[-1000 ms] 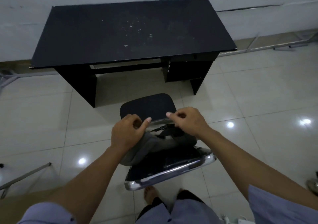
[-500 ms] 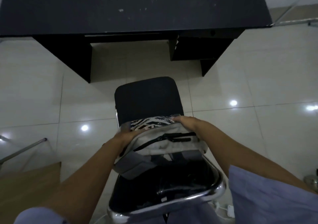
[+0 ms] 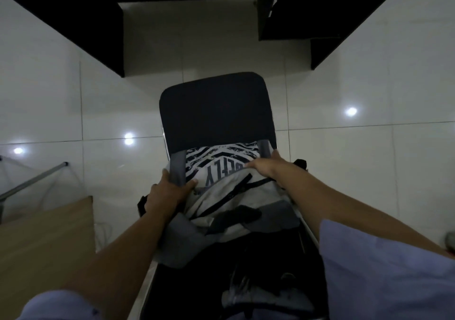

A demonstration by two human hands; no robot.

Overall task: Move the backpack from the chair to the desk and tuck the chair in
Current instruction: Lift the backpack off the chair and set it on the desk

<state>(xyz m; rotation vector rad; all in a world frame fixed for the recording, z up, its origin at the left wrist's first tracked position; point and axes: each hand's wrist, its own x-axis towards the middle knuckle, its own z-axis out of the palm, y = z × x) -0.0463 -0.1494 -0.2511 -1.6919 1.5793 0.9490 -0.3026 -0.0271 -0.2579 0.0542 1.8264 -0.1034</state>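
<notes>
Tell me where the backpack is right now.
Head view, lower centre: the backpack is over the chair seat, gripped by the left hand and right hand, short of the desk at the top.

Two bare forearms, no watch or rings seen. Left hand (image 3: 165,196) and right hand (image 3: 264,166) ungloved. Short sleeves (image 3: 384,270), pale lavender-blue, loose fit, plain fabric; cuffs end approx. at elbows.
</notes>
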